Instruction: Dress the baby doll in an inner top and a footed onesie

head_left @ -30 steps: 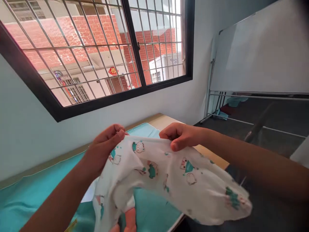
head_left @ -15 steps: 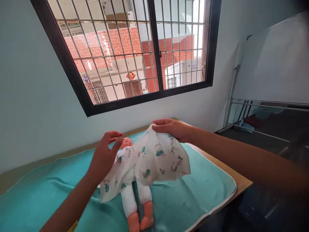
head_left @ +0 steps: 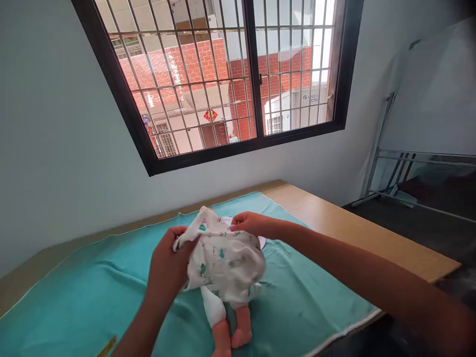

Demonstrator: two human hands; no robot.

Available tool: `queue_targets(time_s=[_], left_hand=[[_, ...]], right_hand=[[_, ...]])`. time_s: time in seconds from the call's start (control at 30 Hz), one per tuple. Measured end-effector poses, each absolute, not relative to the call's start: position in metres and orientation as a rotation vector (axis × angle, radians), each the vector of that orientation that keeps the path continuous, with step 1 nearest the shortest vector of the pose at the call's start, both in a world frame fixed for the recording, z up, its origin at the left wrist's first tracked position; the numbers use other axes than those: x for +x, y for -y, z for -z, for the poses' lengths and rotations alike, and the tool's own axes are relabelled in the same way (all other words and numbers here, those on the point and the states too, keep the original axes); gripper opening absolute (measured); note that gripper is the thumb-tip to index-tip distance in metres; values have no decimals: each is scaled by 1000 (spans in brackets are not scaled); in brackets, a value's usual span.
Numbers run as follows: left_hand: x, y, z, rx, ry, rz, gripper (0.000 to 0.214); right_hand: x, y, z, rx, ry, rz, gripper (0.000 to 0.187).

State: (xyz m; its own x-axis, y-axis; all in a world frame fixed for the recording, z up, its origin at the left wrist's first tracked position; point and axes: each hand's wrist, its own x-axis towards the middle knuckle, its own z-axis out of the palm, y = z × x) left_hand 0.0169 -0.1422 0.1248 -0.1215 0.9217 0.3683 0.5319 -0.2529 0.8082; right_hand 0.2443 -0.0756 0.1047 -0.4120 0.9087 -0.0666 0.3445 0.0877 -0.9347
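A baby doll (head_left: pixel 227 331) lies on its back on a teal mat (head_left: pixel 74 302), its bare feet pointing toward me. A white printed baby garment (head_left: pixel 223 255) is bunched over the doll's head and chest, hiding them. My left hand (head_left: pixel 169 265) grips the garment's left edge with closed fingers. My right hand (head_left: pixel 250 225) pinches its upper right edge, just above the doll's head end. Only the doll's legs, in white trousers, show below the cloth.
The mat covers a wooden table (head_left: pixel 357 233) set against a pale wall under a barred window (head_left: pixel 230 74). A whiteboard on a metal stand (head_left: pixel 386 148) is at the right. A yellow tag (head_left: pixel 107 346) sits at the mat's near edge.
Both hands have carried the garment away from me and down onto the doll, bunching it over the head. The doll's face, seen half a second ago, is now covered.
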Motion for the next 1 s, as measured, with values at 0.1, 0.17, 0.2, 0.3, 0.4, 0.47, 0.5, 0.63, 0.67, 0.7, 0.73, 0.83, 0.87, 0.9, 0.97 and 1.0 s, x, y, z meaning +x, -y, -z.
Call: queue_targets(time_s=[0.1, 0.17, 0.2, 0.3, 0.4, 0.47, 0.5, 0.63, 0.67, 0.7, 0.73, 0.83, 0.87, 0.9, 0.97, 1.0], left_hand=[[12, 139, -158, 1826, -1620, -1227, 23], [16, 138, -174, 1919, -1581, -1163, 23], [18, 137, -181, 1960, -1566, -1137, 25], [21, 136, -198, 2172, -1549, -1071, 28], [21, 143, -210, 2552, -1606, -1028, 28], [20, 147, -217, 2728, -1661, -1008, 31], [20, 148, -219, 2755, -1670, -994, 33], [18, 142, -228, 2663, -1514, -941, 33], [16, 140, -230, 2640, -1483, -957, 31], [15, 139, -232, 2620, -1468, -987, 29], [14, 139, -234, 2597, -1462, -1032, 27], [13, 144, -241, 2461, -1489, -1228, 26], [13, 147, -244, 2365, -1493, -1284, 26], [13, 150, -248, 2236, -1464, -1316, 25], [11, 156, -254, 1919, -1286, -1327, 22], [9, 160, -255, 1766, -1169, -1316, 22]], right_hand=[[249, 75, -123, -1255, 2204, -764, 13], [238, 88, -143, -955, 2187, -684, 21], [231, 97, -154, -820, 2127, -719, 28], [213, 116, -180, -620, 2089, -716, 41], [209, 115, -195, -555, 2083, -456, 18], [210, 109, -204, -513, 2067, -258, 19], [210, 107, -208, -492, 2055, -186, 22], [200, 112, -222, -437, 2079, -38, 26], [196, 115, -223, -453, 2104, -9, 24], [193, 117, -224, -494, 2127, 25, 23], [191, 118, -223, -553, 2148, 61, 22], [191, 114, -224, -734, 2299, 151, 23], [193, 111, -226, -755, 2394, 138, 24], [196, 108, -230, -745, 2491, 69, 27], [201, 105, -241, -638, 2591, -258, 34], [203, 106, -247, -551, 2552, -484, 37]])
